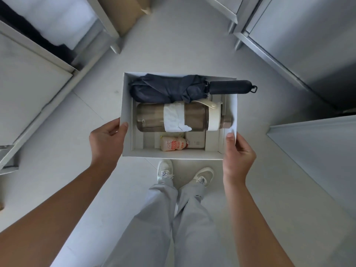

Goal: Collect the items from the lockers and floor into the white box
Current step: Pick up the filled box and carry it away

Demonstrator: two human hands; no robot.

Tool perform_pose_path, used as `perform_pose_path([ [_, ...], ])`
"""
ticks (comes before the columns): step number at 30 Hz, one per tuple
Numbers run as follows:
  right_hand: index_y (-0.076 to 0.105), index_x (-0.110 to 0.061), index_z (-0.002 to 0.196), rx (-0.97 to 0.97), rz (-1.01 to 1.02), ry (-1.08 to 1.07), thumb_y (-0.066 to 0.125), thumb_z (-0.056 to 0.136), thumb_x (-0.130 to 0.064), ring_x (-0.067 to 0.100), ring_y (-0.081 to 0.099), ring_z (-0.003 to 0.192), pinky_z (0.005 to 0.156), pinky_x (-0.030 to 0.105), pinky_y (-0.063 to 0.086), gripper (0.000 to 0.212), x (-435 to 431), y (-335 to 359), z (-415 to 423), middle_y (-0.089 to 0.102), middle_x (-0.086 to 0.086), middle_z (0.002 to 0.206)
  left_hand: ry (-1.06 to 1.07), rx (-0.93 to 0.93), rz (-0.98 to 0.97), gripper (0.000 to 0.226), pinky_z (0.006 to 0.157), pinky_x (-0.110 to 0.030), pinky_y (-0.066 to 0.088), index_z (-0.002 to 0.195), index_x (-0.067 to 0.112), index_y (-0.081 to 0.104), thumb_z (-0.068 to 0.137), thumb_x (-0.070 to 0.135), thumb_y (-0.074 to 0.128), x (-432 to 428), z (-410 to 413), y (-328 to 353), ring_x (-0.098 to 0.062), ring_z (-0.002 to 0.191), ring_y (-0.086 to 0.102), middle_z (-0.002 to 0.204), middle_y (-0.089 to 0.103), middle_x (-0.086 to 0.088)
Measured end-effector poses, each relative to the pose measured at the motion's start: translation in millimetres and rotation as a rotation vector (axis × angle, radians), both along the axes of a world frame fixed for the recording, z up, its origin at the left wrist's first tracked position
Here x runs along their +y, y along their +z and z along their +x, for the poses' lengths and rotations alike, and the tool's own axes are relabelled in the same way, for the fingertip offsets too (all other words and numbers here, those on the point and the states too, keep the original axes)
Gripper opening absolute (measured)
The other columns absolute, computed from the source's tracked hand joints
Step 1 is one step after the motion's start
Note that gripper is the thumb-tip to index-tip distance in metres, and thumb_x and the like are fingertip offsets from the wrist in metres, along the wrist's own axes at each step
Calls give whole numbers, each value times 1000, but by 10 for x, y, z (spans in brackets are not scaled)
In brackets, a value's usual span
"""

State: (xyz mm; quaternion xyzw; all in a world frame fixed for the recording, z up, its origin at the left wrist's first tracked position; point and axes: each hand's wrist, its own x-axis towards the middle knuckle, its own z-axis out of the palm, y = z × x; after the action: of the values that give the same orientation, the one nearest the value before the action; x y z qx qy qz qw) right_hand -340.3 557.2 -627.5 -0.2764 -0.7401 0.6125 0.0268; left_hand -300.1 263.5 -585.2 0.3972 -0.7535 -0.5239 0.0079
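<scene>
I hold the white box (173, 155) above the floor in front of me. My left hand (107, 140) grips its left wall, thumb over the rim. My right hand (238, 157) grips the right wall the same way. Inside lies a folded dark blue umbrella (167, 87) along the far side, its black handle sticking out past the right edge. A brown see-through water bottle (152, 117) with a white label and cream cap lies in the middle. A small pale drink bottle (173, 144) with red print lies at the near side.
Grey metal lockers (34, 78) stand at left, one open with dark cloth inside. More metal cabinets (308, 45) stand at right. A cardboard box (119, 10) sits at the far end of the aisle. My legs and white shoes (164, 170) are below the box.
</scene>
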Motion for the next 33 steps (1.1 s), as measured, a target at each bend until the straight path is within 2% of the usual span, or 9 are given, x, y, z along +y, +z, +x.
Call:
perform_pose_path([
  [4,76,-2,94,-1,-23,-53,70,97,-22,0,38,54,56,12,38,21,-45,733,187,46,-20,53,49,39,56,13,73,-35,41,76,31,70,81,42,69,-87,125,740,-15,76,47,80,53,1],
  [8,66,-19,85,19,-31,-21,69,97,-26,-1,40,53,57,11,38,14,-27,1467,307,46,-21,53,52,74,94,18,71,-33,46,87,29,77,79,45,73,-118,328,1410,-16,74,50,79,57,-1],
  [11,69,-19,82,46,-35,-18,70,96,-28,0,37,56,58,14,38,17,-18,1931,353,43,-19,54,51,132,106,17,72,-34,43,79,28,74,79,45,74,-86,451,1819,-16,74,47,80,53,1],
  [14,71,-21,91,72,-21,-51,71,95,-28,-3,44,61,66,18,41,9,-32,2289,365,50,-20,58,93,198,93,12,75,-21,51,93,38,78,82,41,75,-21,464,2127,-5,70,56,79,70,11],
  [17,75,-14,93,95,-34,-93,71,95,-27,-1,49,66,74,24,45,14,-43,2526,343,55,-17,67,90,257,48,19,69,-19,45,102,38,77,84,46,73,4,380,2365,2,64,53,80,72,19],
  [19,79,-10,106,121,-44,-114,72,95,-26,1,53,70,76,26,48,21,-59,2674,314,62,-15,75,74,286,21,18,71,-20,44,100,40,76,85,48,71,-2,307,2495,2,68,58,82,73,20],
  [22,75,-14,89,172,-21,-75,70,96,-26,1,45,63,67,26,42,15,-74,2865,229,54,-17,62,71,325,20,20,74,-13,45,102,44,75,84,50,70,-14,210,2645,8,86,67,94,75,23],
  [24,71,-15,82,212,-4,-52,69,97,-24,3,39,61,62,25,38,18,-72,2972,166,47,-17,59,73,354,33,16,74,-13,45,99,50,74,83,52,70,-6,178,2722,9,88,67,95,74,24],
  [33,77,-2,96,232,-11,-40,71,95,-28,-1,47,64,69,23,46,26,-123,3258,-2,55,-19,67,111,485,41,12,76,-22,47,94,48,75,83,50,72,-115,136,3025,6,82,67,89,75,20],
])
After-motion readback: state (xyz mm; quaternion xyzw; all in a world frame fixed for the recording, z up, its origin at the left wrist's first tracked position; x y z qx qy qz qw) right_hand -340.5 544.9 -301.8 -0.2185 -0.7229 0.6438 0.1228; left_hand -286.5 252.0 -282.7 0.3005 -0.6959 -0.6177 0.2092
